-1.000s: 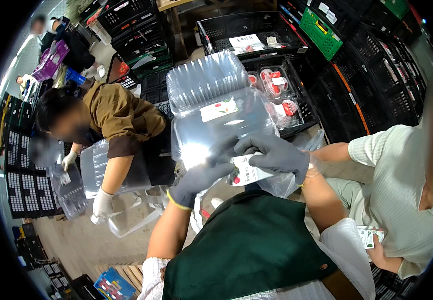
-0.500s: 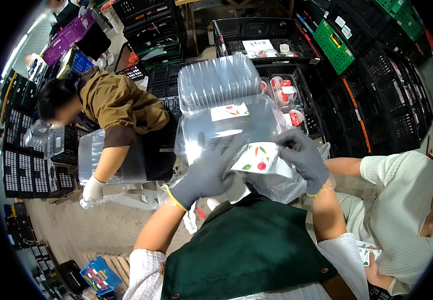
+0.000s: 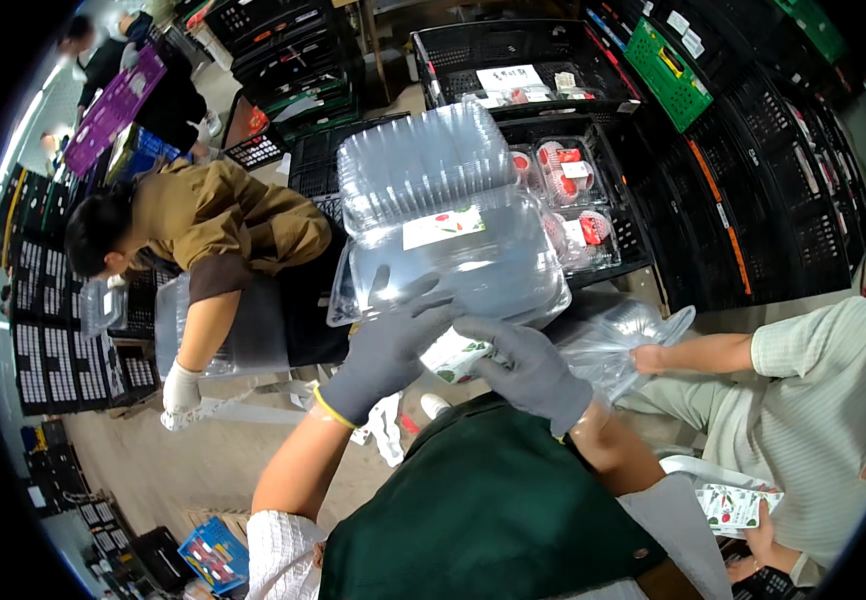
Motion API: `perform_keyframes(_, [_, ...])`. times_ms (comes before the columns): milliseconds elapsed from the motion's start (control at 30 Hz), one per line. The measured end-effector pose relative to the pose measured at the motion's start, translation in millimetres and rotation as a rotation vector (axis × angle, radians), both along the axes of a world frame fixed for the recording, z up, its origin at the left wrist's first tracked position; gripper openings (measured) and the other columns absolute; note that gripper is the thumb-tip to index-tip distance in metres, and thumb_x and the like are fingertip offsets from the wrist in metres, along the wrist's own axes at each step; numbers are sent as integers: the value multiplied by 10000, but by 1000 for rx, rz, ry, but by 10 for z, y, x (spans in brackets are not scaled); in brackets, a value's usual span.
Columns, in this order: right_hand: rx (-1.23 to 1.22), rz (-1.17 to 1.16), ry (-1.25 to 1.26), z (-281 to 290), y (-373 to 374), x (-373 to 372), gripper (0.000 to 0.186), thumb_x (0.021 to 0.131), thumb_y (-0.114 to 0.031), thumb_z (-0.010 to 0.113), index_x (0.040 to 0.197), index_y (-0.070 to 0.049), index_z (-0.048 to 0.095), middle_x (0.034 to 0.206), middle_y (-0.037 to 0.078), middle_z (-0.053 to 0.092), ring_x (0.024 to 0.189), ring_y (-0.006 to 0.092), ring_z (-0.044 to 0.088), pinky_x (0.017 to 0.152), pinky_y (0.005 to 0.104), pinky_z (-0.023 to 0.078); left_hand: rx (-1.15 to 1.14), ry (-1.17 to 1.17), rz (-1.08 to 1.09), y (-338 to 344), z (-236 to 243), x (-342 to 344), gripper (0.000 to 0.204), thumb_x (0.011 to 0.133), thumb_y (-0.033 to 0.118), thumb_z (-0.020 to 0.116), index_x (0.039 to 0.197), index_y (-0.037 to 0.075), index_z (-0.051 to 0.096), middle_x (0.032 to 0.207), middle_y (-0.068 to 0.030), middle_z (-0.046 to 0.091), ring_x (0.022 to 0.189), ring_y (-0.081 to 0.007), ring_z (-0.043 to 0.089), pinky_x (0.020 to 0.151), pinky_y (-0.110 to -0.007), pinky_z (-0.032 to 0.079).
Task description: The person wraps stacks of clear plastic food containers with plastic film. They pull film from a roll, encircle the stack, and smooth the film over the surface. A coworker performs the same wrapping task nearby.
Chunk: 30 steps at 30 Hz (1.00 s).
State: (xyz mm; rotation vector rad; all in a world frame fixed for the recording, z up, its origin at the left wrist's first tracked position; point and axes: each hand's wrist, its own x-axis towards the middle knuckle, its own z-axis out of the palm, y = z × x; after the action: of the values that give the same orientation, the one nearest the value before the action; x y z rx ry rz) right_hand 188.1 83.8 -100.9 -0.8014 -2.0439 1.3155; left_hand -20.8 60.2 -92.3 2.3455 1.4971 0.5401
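Holding: our right fingers [image 3: 488, 332] pinch a loose label [image 3: 458, 358]; our left fingers [image 3: 421, 308] spread.
Clear box [image 3: 498, 265]: printed label [image 3: 443, 228] on, beyond them.

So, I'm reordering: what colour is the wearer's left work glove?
The left work glove is grey (head view).

Card [image 3: 456, 360]: was small and white, with green leafy pictures on the part that showed; the rest was hidden by fingers.
Card's place: lay between the left hand [image 3: 388, 350] and the right hand [image 3: 535, 375], gripped by the right, just beyond the near edge of the plastic boxes.
Plastic boxes [image 3: 503, 262]: were clear and shiny, opened out, the ribbed half farther off, the smooth half nearer.
Label [image 3: 443, 228]: was white with red and green pictures, and lay flat on the smooth half, near the ribbed part.
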Motion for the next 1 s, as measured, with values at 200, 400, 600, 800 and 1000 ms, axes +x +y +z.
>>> perform_keyframes(200, [415, -137, -126, -215, 19, -62, 334, 789, -87, 590, 1117, -139, 550, 938, 133, 607, 844, 326, 606, 716, 417, 505, -178, 145, -64, 85, 84, 43, 428, 760, 200, 679, 1179, 161, 604, 1306, -99, 536, 1304, -323, 388, 1093, -564, 179])
perform_keyframes(400, [662, -216, -192, -316, -155, -5, 282, 743, -56, 630, 1021, -83, 596, 1005, 81, 609, 861, 269, 603, 750, 403, 474, -289, 119, -91, 35, 71, -79, 466, 754, 160, 660, 1213, 155, 582, 1341, -132, 480, 1332, -335, 333, 1091, -545, 199])
perform_keyframes(600, [128, -216, 272, -331, -147, 258, 168, 777, -49, 598, 939, -24, 562, 1047, 150, 594, 922, 245, 568, 842, 360, 447, -131, 296, 74, 140, -110, -173, 477, 741, 312, 692, 1169, 127, 594, 1384, -123, 420, 1354, -320, 301, 1115, -495, 211])
perform_keyframes(800, [615, -217, -485, 160, -5, 636, 200, 755, -84, 614, 932, 7, 608, 987, 125, 579, 896, 268, 557, 786, 344, 452, -288, -194, 176, -74, 248, -509, 322, 738, 167, 669, 1055, 115, 670, 1181, -196, 567, 1169, -350, 479, 970, -403, 381])
perform_keyframes(1000, [-30, -47, -163, 197, 421, -223, 216, 741, -50, 622, 949, 5, 641, 1021, 98, 646, 902, 261, 599, 805, 351, 482, -196, -108, 3, 73, 412, -542, 298, 701, 108, 669, 995, 154, 674, 1488, -157, 286, 1404, -354, 169, 1107, -493, 223])
